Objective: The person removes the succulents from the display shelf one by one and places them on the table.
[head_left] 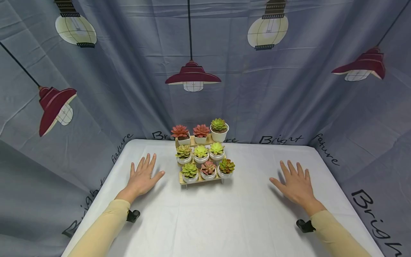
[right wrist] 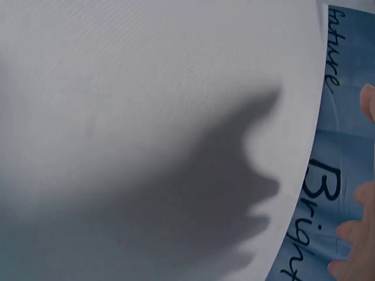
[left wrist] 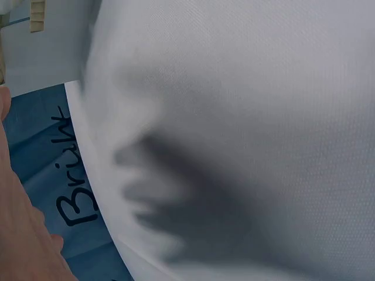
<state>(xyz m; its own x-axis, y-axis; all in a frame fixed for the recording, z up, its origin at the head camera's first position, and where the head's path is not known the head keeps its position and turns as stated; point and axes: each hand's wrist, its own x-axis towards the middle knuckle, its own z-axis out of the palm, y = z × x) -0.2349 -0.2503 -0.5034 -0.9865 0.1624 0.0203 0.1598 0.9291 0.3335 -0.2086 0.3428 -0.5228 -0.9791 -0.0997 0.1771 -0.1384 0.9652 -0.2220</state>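
A small three-tier wooden stand [head_left: 205, 180] is near the back of the table, bearing several potted succulents in white pots. Its top tier has two red succulents [head_left: 201, 131] and a green succulent [head_left: 218, 125]. Green plants fill the middle tier, and a pink succulent [head_left: 208, 168] sits between two others on the lowest. To the left of the stand, my left hand [head_left: 141, 178] is spread with straight fingers and holds nothing. My right hand [head_left: 295, 185], farther off to the right, is likewise spread and bare. Both cast shadows on the cloth.
A white cloth covers the table [head_left: 205, 221]. Grey-blue curtains [head_left: 144, 89] printed with lamps and lettering hang behind and beside it. Each wrist bears a small black camera, one at the left cuff [head_left: 133, 216] and one at the right cuff [head_left: 305, 226].
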